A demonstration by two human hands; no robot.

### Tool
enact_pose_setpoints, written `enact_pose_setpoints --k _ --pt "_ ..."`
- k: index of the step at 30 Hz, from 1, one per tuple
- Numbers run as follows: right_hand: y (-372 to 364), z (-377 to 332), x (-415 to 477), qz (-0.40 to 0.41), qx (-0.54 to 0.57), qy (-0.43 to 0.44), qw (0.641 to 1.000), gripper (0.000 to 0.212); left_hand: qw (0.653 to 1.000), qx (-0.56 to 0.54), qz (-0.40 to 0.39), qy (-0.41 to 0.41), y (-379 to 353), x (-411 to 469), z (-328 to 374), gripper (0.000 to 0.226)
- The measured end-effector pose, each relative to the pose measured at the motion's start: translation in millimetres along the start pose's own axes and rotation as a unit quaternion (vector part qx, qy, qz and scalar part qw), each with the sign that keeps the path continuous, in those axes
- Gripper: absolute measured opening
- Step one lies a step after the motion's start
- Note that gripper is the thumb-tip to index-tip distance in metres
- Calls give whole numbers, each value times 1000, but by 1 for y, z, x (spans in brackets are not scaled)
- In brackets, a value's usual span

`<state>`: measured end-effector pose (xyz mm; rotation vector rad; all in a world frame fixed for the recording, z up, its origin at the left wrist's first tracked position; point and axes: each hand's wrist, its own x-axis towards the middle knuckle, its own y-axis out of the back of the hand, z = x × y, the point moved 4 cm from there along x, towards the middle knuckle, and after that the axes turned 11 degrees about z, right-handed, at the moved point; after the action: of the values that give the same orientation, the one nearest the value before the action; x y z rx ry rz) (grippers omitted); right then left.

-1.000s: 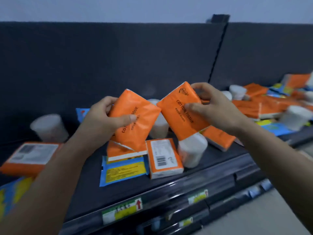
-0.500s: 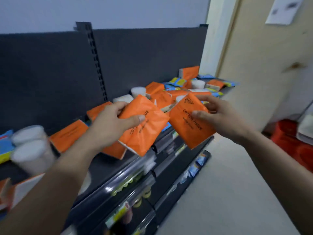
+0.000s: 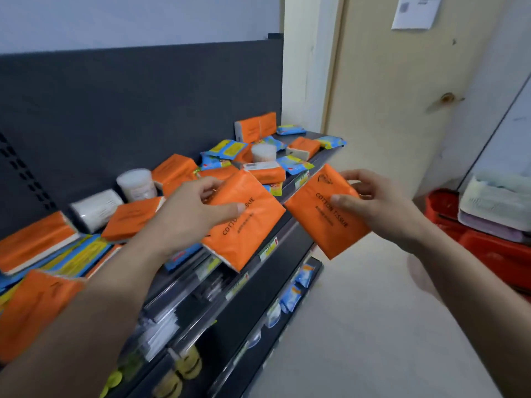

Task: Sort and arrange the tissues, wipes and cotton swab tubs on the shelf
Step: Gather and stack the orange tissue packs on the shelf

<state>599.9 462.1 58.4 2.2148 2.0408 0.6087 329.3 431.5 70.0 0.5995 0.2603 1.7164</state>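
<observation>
Dark matte back panel (image 3: 129, 104) with a dark metal shelf (image 3: 312, 136) running from 7 o'clock to 1 o'clock. A pale, flat door (image 3: 402, 110) stands at 2 o'clock. Red plastic baskets (image 3: 488, 248) sit at 3 o'clock, cut off by the frame edge.

Loose orange tissue packs (image 3: 172, 170), soft and rectangular, lie on the shelf mixed with glossy blue-and-yellow wipe packets (image 3: 227, 147). Three clear round cotton swab tubs are visible: one upright (image 3: 136, 183), one on its side (image 3: 96, 206) at its 8 o'clock, one further along (image 3: 263, 152) at 1 o'clock.

The lower shelves are blurred and their goods are unreadable. The price tags on the shelf edge are illegible.

Left hand (image 3: 186, 214): arm extended from 7 o'clock, thumb across the front of an orange pack (image 3: 247, 228), fingers behind it, grasping it over the shelf's front edge. Right hand (image 3: 379, 208): arm entering from 5 o'clock, thumb on the face of a second orange pack (image 3: 321, 216), fingers curled over its top edge. This pack is held out over the floor, at 3 o'clock of the first. The packs are close together but apart.
</observation>
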Motion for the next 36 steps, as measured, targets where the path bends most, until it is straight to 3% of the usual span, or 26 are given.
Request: enact_pose_setpoints --k 3,8,18,22,27,36 --pt "8 14 33 0 -14 10 1000 25 1000 0 -2 1 -20 35 -2 24" --pt "18 34 107 -1 -63 29 998 27 1000 13 6 -10 -57 103 -9 58" --pt "41 50 252 6 -108 72 992 35 999 29 7 -19 -113 223 2 42" --pt "33 59 302 -24 -118 95 988 37 997 55 56 -5 -120 260 0 33" --pt "18 74 367 -89 -122 138 979 38 982 97 159 31 -124 293 -2 41" --pt "4 105 475 -196 -111 201 953 33 953 144 245 103 -162 322 0 38"
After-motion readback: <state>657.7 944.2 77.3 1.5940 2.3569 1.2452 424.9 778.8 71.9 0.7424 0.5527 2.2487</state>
